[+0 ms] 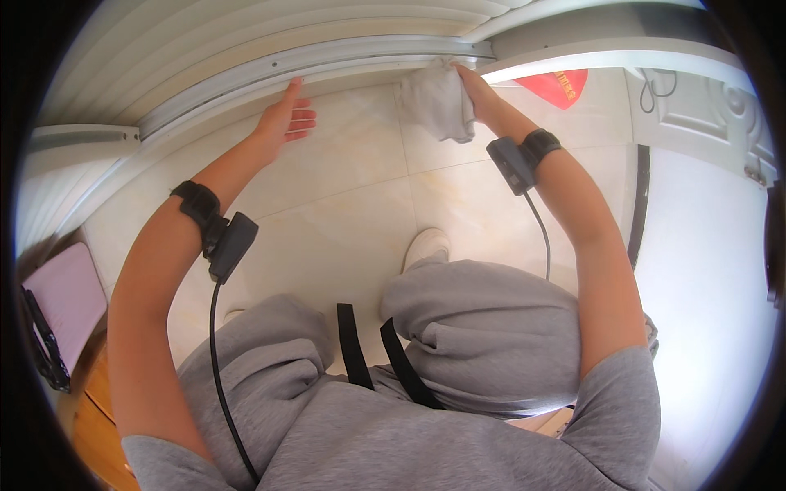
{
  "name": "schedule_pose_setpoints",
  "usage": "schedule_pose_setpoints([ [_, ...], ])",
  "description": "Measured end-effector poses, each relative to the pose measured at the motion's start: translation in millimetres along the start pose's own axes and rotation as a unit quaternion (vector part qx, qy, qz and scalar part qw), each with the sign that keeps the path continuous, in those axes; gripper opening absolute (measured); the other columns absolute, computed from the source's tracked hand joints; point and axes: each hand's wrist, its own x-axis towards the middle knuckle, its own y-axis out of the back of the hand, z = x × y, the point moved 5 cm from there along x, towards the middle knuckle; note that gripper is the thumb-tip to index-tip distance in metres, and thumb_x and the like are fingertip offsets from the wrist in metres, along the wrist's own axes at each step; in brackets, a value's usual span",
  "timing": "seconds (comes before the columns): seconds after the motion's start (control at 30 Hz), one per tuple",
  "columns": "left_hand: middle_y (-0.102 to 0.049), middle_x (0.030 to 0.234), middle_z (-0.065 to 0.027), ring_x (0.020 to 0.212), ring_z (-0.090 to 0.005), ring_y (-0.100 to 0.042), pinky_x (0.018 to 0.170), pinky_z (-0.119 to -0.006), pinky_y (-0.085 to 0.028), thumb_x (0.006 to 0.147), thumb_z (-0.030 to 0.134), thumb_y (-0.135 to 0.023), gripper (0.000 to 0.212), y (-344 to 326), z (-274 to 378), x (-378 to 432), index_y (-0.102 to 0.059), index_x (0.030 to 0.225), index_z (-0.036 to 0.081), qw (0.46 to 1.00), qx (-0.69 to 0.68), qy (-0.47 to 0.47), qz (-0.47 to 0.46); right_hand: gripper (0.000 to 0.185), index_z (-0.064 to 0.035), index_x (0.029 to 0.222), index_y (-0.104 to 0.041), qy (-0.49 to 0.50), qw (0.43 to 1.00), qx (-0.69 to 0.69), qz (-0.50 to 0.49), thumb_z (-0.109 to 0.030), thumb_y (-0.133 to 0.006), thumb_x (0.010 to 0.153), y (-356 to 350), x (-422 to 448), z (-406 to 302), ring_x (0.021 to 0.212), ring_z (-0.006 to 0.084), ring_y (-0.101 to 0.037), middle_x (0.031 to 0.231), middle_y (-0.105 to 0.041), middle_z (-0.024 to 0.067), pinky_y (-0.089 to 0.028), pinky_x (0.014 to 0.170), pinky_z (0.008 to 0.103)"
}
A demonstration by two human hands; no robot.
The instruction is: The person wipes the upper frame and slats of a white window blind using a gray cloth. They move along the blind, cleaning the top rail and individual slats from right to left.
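My right hand point(478, 93) grips a crumpled light grey cloth point(437, 101) at the right part of a white frame ledge point(362, 75). Part of the cloth hangs below the ledge over the tiled floor. Empty, my left hand point(287, 116) has its fingers apart and its thumb up at the front edge of the same ledge; whether the thumb touches it I cannot tell. Behind the ledge rises a white slatted panel point(245, 30). A metal track with screws runs along its foot.
Below lies the pale tiled floor point(331, 178). A red item point(556, 88) with gold writing and a white moulded panel point(691, 113) are at upper right. A white surface point(706, 276) bounds the right side. A pink panel point(67, 294) and wooden furniture point(95, 429) stand at left.
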Motion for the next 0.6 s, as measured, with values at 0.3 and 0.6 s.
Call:
schedule_pose_setpoints([
  [0.3,-0.061,0.106,-0.0087,0.098,-0.0186,-0.059,0.088,-0.032,-0.045,0.076,0.077,-0.047,0.086,22,-4,-9,-0.053,0.12,0.004,0.999,0.022,0.0,0.024,0.049,0.0008,0.115,-0.057,0.001,0.985,-0.096,-0.142,-0.042,-0.053,0.092,-142,-17,18,0.099,0.0255,-0.061,0.112,-0.062,0.0135,-0.05,0.086,0.0384],
  [0.6,-0.061,0.104,-0.0084,0.096,-0.0186,-0.06,0.088,-0.032,-0.046,0.074,0.081,-0.044,0.089,23,-7,-12,-0.054,0.117,0.003,0.999,0.04,0.013,0.034,0.058,0.0065,0.112,-0.058,0.044,0.981,-0.156,-0.103,-0.047,-0.056,0.089,-118,-6,16,0.095,0.0238,-0.062,0.109,-0.062,0.0149,-0.05,0.082,0.0342],
])
